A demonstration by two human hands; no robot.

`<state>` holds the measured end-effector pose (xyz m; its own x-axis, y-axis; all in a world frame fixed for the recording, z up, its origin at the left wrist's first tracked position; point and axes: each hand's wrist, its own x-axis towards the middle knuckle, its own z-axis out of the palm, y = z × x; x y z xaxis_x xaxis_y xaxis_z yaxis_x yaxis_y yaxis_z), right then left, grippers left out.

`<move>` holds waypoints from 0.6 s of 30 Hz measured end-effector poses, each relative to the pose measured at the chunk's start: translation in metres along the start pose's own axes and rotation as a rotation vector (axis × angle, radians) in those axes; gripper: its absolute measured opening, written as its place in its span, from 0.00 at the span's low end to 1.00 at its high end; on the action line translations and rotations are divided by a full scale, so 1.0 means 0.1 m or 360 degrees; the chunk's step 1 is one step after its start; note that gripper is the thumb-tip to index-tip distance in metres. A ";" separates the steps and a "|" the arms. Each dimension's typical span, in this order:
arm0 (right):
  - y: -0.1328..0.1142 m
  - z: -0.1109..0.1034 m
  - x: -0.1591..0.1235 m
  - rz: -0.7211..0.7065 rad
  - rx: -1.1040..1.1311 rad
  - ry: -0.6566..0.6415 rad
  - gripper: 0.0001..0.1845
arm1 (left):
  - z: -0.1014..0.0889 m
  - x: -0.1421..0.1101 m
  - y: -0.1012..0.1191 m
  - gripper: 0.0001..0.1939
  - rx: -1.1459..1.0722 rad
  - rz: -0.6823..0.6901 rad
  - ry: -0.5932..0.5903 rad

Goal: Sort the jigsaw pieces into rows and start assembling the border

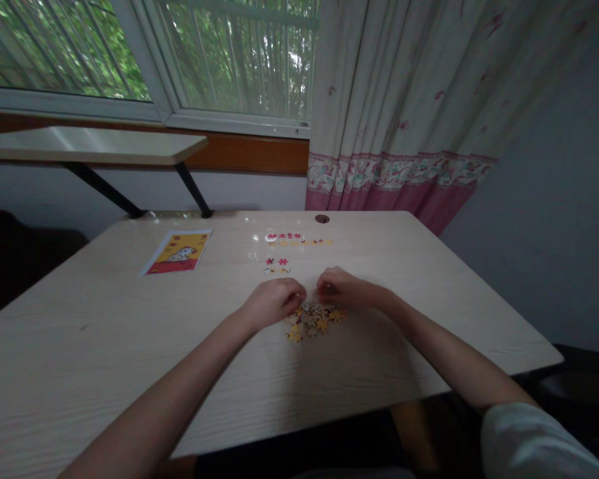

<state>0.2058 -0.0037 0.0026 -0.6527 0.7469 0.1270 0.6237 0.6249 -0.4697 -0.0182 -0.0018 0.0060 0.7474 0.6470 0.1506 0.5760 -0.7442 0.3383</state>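
A loose pile of jigsaw puzzle pieces (312,326), some yellow and some bare wood colour, lies in front of me on the table. My left hand (272,303) is at the pile's left far edge, its fingers curled and pinched together. Just beyond the pile's right side is my right hand (349,289), also with bent, closed fingers. Whatever either hand holds is too small or hidden to make out. Farther off, a row of red pieces (284,235) lies above a row of yellow pieces (304,243). Nearer are two red pieces (277,261) and several white and yellow pieces (277,271).
A yellow and red picture sheet (180,253) with a white bird lies on the left of the pale wooden table (130,346). Behind it, a raised shelf (104,146) stands on black legs. A round cable hole (322,219) is near the back edge, before a curtain (394,133).
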 end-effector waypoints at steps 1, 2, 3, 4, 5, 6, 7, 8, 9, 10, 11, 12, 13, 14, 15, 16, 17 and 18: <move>0.00 0.00 -0.01 0.0014 0.0038 -0.0015 0.03 | -0.01 0.00 0.01 0.09 -0.0055 -0.0011 0.0015; 0.00 0.00 -0.01 0.0045 0.0093 -0.0033 0.03 | -0.01 0.01 0.01 0.09 -0.0112 -0.0019 0.0032; -0.01 0.00 -0.02 0.0086 0.0157 -0.0049 0.02 | -0.02 0.01 0.02 0.09 -0.0171 -0.0027 0.0048; -0.03 0.00 -0.02 0.0133 0.0230 -0.0055 0.02 | -0.02 0.02 0.03 0.09 -0.0233 -0.0039 0.0063; -0.04 0.00 -0.01 0.0181 0.0312 -0.0042 0.03 | -0.02 0.02 0.04 0.09 -0.0301 -0.0058 0.0073; -0.06 -0.01 -0.01 0.0226 0.0397 -0.0011 0.03 | -0.02 0.03 0.05 0.10 -0.0376 -0.0087 0.0083; -0.08 -0.01 -0.01 0.0266 0.0487 0.0034 0.04 | -0.01 0.03 0.06 0.10 -0.0463 -0.0124 0.0088; -0.11 -0.01 0.00 0.0304 0.0586 0.0084 0.05 | 0.01 0.03 0.07 0.11 -0.0562 -0.0168 0.0089; -0.12 -0.01 0.01 0.0340 0.0688 0.0132 0.06 | 0.03 0.04 0.07 0.12 -0.0670 -0.0213 0.0087; -0.14 0.00 0.02 0.0371 0.0790 0.0173 0.07 | 0.04 0.04 0.08 0.13 -0.0783 -0.0260 0.0079; -0.15 0.01 0.03 0.0400 0.0889 0.0197 0.09 | 0.06 0.05 0.09 0.13 -0.0895 -0.0305 0.0070; -0.16 0.02 0.03 0.0431 0.0987 0.0208 0.11 | 0.07 0.05 0.09 0.14 -0.0994 -0.0348 0.0062; -0.16 0.03 0.04 0.0460 0.1082 0.0201 0.13 | 0.08 0.05 0.10 0.15 -0.1076 -0.0388 0.0054; -0.16 0.05 0.05 0.0485 0.1168 0.0184 0.15 | 0.09 0.06 0.10 0.15 -0.1142 -0.0425 0.0050; -0.16 0.06 0.05 0.0504 0.1243 0.0169 0.17 | 0.09 0.06 0.11 0.15 -0.1198 -0.0454 0.0046; -0.16 0.08 0.06 0.0515 0.1302 0.0157 0.18 | 0.08 0.06 0.12 0.15 -0.1249 -0.0474 0.0040; -0.16 0.09 0.06 0.0519 0.1345 0.0158 0.20 | 0.07 0.06 0.13 0.15 -0.1296 -0.0481 0.0033; -0.16 0.10 0.07 0.0519 0.1373 0.0174 0.21 | 0.06 0.07 0.14 0.15 -0.1341 -0.0483 0.0024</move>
<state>0.1870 -0.0111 0.0027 -0.4299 0.9006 -0.0647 0.2047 0.0274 -0.9784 -0.0032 -0.0087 0.0057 0.5947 0.8026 -0.0461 0.3097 -0.1758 0.9344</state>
